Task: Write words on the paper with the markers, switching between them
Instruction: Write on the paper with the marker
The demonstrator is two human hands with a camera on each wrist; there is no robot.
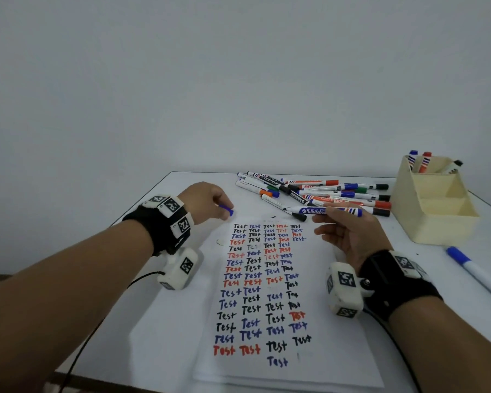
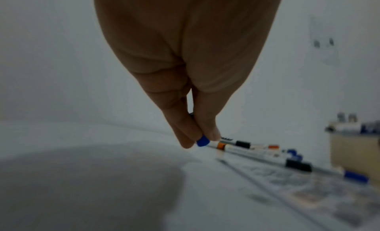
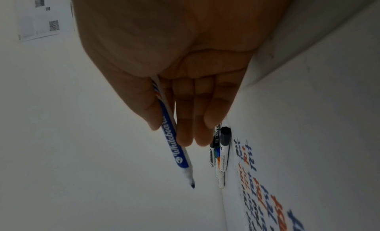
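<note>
A white paper (image 1: 309,358) filled with rows of "Test" in black, blue and red lies in front of me. My left hand (image 1: 207,202) hovers beyond the paper's top-left corner and pinches a small blue cap (image 1: 228,209) between thumb and fingertips; the left wrist view shows the cap (image 2: 203,141) close up. My right hand (image 1: 349,234) holds an uncapped blue whiteboard marker (image 1: 328,210) above the paper's top-right corner, tip pointing left. In the right wrist view the marker (image 3: 172,140) lies between thumb and fingers, its dark tip (image 3: 192,185) bare.
A pile of several markers (image 1: 323,191) lies past the paper. A beige stepped holder (image 1: 434,205) with a few markers stands at the right. One blue-capped marker (image 1: 476,272) lies alone near the table's right edge. Cables run from both wrist cameras.
</note>
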